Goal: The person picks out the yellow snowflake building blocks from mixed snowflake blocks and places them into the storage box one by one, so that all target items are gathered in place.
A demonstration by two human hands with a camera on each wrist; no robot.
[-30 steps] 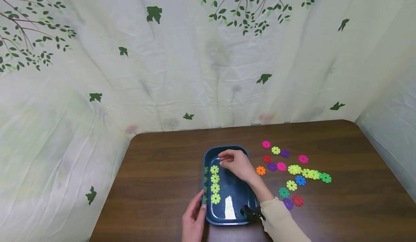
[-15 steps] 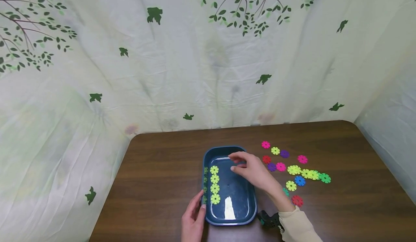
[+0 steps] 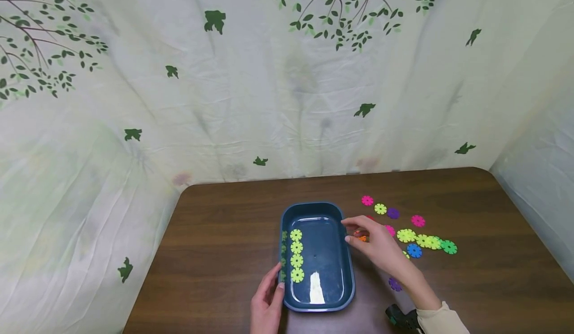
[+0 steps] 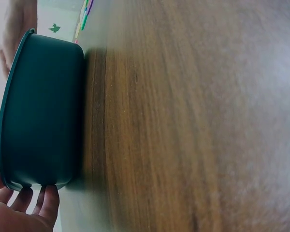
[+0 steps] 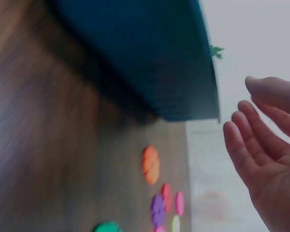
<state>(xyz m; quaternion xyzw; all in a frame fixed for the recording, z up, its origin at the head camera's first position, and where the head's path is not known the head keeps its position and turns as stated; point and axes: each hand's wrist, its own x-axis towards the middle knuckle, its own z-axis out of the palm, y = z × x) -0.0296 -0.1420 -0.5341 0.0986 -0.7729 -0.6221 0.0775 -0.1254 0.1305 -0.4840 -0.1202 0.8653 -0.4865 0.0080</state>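
Note:
A dark blue rectangular tray (image 3: 324,274) sits on the brown table with a column of several yellow-green flower-shaped discs (image 3: 297,260) inside along its left wall. My left hand (image 3: 268,299) holds the tray's left side, with fingertips against the outer wall (image 4: 43,116) and the thumb near the rim. Above the tray's right rim is my right hand (image 3: 381,244); its palm holds nothing and its fingers are loosely bent in the right wrist view. Beneath those fingers lies an orange flower disc (image 5: 151,164), on the table beside the tray and apart from the hand.
Loose flower discs in several colours lie on the table (image 3: 224,244) right of the tray, among them a blue one (image 3: 414,250), a green one (image 3: 449,246) and a pink one (image 3: 418,221). A white cloth (image 3: 305,124) with leaf prints hangs behind the table.
My right hand has moved from above the inside of the tray rightward to its right rim, towards the loose discs. The left hand and the tray have stayed in place.

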